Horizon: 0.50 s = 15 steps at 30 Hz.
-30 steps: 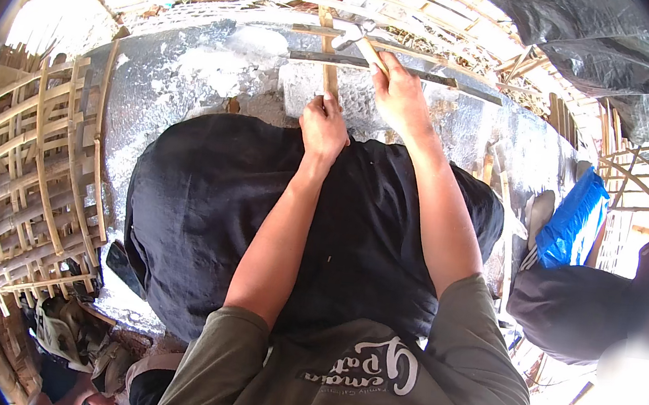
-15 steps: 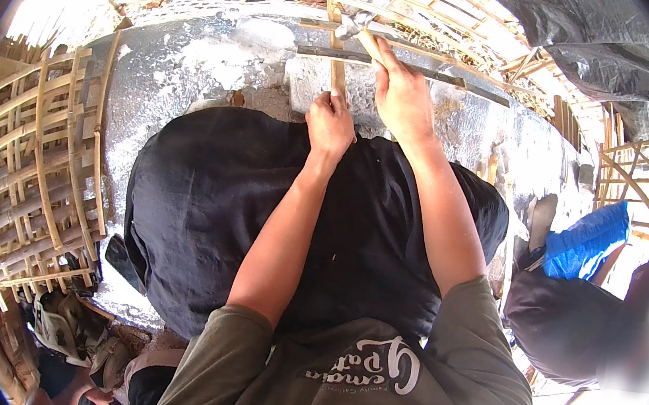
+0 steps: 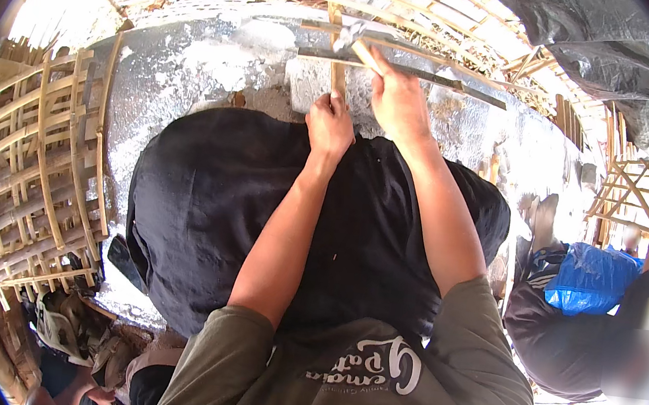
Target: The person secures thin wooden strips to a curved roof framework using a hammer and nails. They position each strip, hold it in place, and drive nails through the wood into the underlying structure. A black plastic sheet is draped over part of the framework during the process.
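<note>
My left hand point(image 3: 330, 127) is closed around the near end of an upright bamboo strip point(image 3: 337, 81), just beyond my knees. My right hand point(image 3: 401, 109) grips the wooden handle of a hammer point(image 3: 369, 56). Its metal head hangs over the upright strip, close to a dark bamboo slat point(image 3: 427, 76) that crosses it; whether it touches cannot be made out. Several more slats cross the same strip farther away, among them a pale one point(image 3: 410, 17). A whitish block point(image 3: 306, 80) lies beneath the strip, partly hidden by it.
Stacked bamboo lattice panels point(image 3: 32, 169) stand on the left. At right, another person point(image 3: 566, 334) with a blue plastic sack point(image 3: 592, 279) on the lap holds a small bamboo frame point(image 3: 637, 194). Black sheeting point(image 3: 599, 42) hangs at the upper right. Someone's hand point(image 3: 103, 400) shows at the lower left.
The hammer head and my right hand have come slightly nearer to me, down toward the dark slat. My left hand stays put. At right, the other person's bamboo frame and blue sack have shifted.
</note>
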Available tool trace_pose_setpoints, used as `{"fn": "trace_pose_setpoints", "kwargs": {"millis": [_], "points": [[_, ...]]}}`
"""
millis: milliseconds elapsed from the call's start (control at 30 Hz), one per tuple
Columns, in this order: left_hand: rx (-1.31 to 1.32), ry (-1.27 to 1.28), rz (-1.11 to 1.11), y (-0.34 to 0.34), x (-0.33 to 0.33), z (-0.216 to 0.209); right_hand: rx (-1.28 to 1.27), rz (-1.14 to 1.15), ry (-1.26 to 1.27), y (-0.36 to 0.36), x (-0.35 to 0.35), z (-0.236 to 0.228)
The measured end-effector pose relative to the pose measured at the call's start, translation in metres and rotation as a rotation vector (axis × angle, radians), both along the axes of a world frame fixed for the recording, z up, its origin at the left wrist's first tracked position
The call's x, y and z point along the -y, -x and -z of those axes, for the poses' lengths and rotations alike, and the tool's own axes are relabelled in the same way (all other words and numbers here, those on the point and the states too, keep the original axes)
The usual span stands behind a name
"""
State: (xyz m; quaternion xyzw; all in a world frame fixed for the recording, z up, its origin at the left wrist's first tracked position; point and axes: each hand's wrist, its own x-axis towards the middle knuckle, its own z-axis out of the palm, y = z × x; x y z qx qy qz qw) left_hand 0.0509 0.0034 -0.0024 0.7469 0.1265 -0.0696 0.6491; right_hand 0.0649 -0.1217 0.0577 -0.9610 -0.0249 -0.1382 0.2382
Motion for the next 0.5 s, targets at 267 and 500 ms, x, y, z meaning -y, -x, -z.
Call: {"fn": "trace_pose_setpoints", "kwargs": {"millis": [267, 500], "points": [[-0.029, 0.009, -0.005, 0.002, 0.002, 0.005, -0.024, 0.021, 0.018, 0.001, -0.002, 0.004], [0.003, 0.001, -0.022, -0.002, 0.004, 0.02, -0.131, 0.015, 0.115, 0.001, -0.003, 0.003]]}}
